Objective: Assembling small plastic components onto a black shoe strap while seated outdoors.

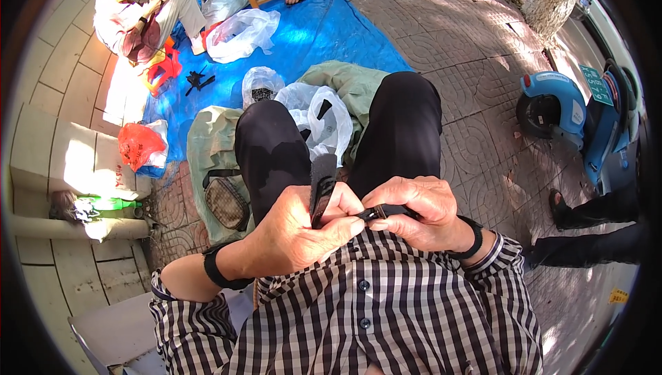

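Note:
My left hand (293, 231) pinches a black strap (322, 185) between thumb and fingers. One flat, wide end of the strap stands up above that hand. Just over my lap, my right hand (426, 213) grips the other part, thumb against forefinger. A small metallic-looking piece (378, 212) shows on the strap between the two hands; its exact kind is hard to make out. The fingertips of both hands nearly meet there. Beyond my knees, white plastic bags (329, 125) lie open with black pieces in or on them.
A blue tarp (317, 30) covers the ground ahead, with a black bundle (198, 81) and a white bag (245, 34) on it. Another person (138, 20) sits at the far left. A red bag (141, 146) lies left; a blue scooter (562, 102) stands right.

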### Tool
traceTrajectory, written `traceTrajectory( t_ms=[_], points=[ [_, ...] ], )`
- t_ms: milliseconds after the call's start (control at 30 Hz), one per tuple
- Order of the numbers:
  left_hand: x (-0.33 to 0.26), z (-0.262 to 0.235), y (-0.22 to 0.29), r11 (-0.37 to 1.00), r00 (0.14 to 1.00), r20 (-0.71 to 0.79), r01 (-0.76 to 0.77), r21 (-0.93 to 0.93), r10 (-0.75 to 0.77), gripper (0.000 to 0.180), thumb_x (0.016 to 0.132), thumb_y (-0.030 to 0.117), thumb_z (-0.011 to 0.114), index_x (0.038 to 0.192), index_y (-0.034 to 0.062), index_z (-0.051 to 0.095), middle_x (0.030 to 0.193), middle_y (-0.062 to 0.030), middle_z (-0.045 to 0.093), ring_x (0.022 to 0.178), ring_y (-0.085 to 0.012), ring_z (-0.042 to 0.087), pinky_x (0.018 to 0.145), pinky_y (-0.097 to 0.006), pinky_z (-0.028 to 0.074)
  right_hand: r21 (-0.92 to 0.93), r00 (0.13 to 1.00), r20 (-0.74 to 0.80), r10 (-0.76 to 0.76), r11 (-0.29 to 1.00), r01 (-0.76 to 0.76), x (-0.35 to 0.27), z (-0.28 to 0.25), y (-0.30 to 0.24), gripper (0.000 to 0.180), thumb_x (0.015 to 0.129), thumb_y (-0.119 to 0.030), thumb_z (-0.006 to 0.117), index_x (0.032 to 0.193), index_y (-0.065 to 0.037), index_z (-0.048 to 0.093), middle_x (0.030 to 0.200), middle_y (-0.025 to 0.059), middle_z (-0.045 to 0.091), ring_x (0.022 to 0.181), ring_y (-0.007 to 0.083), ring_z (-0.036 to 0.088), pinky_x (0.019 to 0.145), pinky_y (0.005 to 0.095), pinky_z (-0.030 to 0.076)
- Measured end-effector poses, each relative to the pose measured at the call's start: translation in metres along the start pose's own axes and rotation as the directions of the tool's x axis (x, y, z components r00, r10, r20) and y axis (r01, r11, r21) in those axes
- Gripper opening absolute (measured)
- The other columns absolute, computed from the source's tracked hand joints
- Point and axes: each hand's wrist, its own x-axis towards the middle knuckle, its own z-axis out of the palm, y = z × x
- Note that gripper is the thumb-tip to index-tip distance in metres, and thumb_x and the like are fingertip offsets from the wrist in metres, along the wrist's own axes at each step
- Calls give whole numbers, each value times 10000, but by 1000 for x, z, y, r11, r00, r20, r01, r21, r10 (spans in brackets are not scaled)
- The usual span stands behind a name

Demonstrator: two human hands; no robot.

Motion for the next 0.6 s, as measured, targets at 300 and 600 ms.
traceTrajectory(
  t_ms=[300,600],
  points=[
    [-4,0,6,990,994,-3,-112,82,113,62,895,44,546,851,0,542,610,17,480,499,-47,479,462,-212,378,292,992,-28,120,950,-107,3,4,0,252,736,-48,718,963,23,634,889,119,678,797,208,676,688,271,545],
    [-6,0,3,979,988,-65,-128,157,139,68,872,37,576,817,25,537,621,40,455,526,-28,445,472,-210,362,142,999,-43,7,990,-1,6,3,-2,245,732,-60,717,948,20,636,869,120,666,763,219,672,654,277,548]
  ],
)
